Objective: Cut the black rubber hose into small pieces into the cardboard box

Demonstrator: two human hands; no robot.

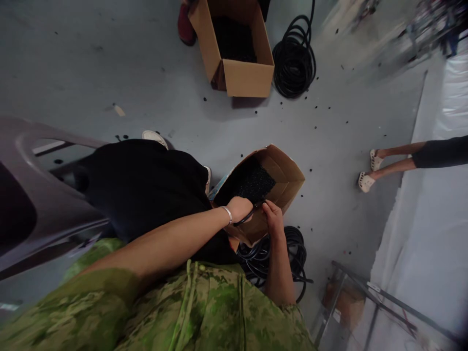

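An open cardboard box (288, 175) stands on the floor before me, with many small black pieces (256, 181) inside. Over its near edge, my left hand (240, 209), with a bracelet at the wrist, is closed around a dark looped object (244, 219), possibly a tool handle. My right hand (272, 212) is just to the right, fingers pinched at a thin black item whose shape is hard to make out. Both hands nearly meet there. Coiled black tubing (296, 243) lies on the floor behind my right forearm.
A second cardboard box (248, 78) of black pieces stands farther off, beside another black coil (294, 63) and a red shoe (186, 25). A person's legs (397, 165) show at right. A grey chair (22, 141) is at left, a metal frame (380, 302) at lower right.
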